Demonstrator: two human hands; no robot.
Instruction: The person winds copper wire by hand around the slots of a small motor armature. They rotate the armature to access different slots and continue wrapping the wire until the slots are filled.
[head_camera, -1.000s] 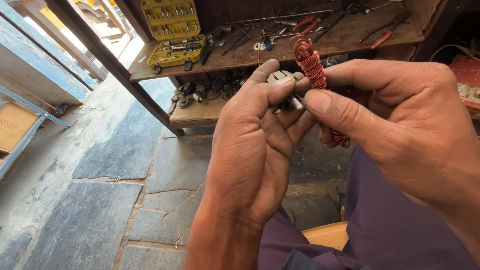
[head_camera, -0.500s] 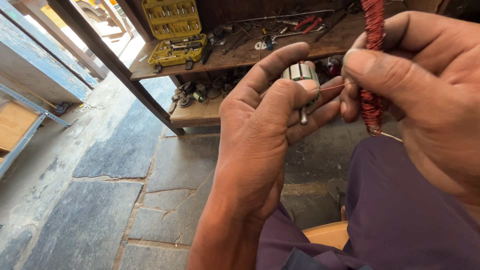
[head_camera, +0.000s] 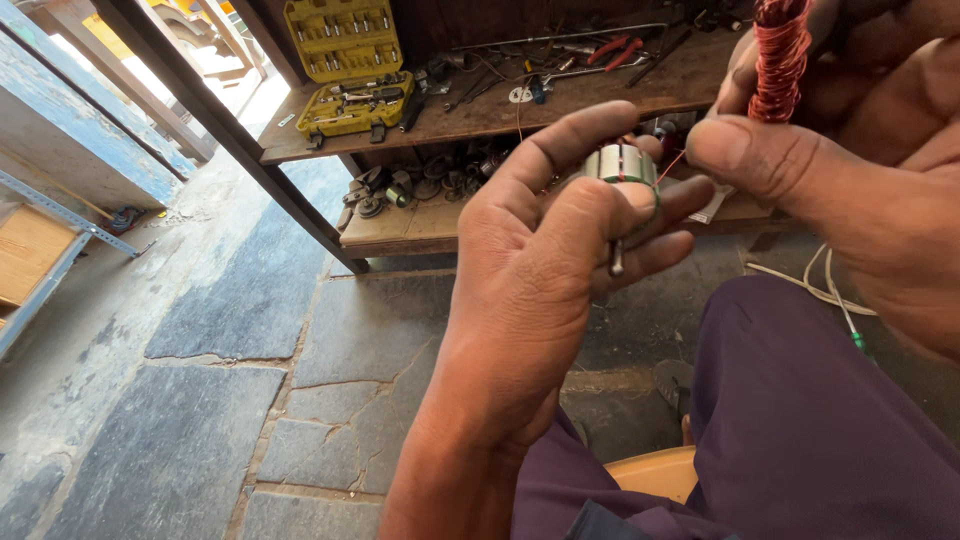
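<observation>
A small metal motor core (head_camera: 622, 165), grey and slotted, with a thin shaft pointing down, is gripped in the left hand (head_camera: 545, 265); the thumb and fingers are curled tightly round it, in front of the lower shelf (head_camera: 400, 228) of a wooden bench. A coil of red copper wire (head_camera: 778, 58) is held upright in the right hand (head_camera: 860, 170), whose thumb and forefinger are pressed together just beside the core, pinching 1 strand of the wire that runs from the coil to the core. The core and the coil are held near each other, above the lap and the stone floor (head_camera: 200, 400).

As a judgement, the winding is taken to be at an early or middle stage: bare metal slots are seen on the core, only a little wire appears laid on it, and a good length remains on the coil. How many slots are filled cannot be told, as much of the core is hidden by the fingers.

1 open yellow tool case (head_camera: 345, 70) stands at the left end of the upper shelf (head_camera: 480, 115); its raised lid is filled with rows of small sockets and bits, and its tray holds larger dark tools. Loose pliers and wrenches lie along the upper shelf towards its right end. On the lower shelf, round metal parts are heaped near its back edge.
</observation>
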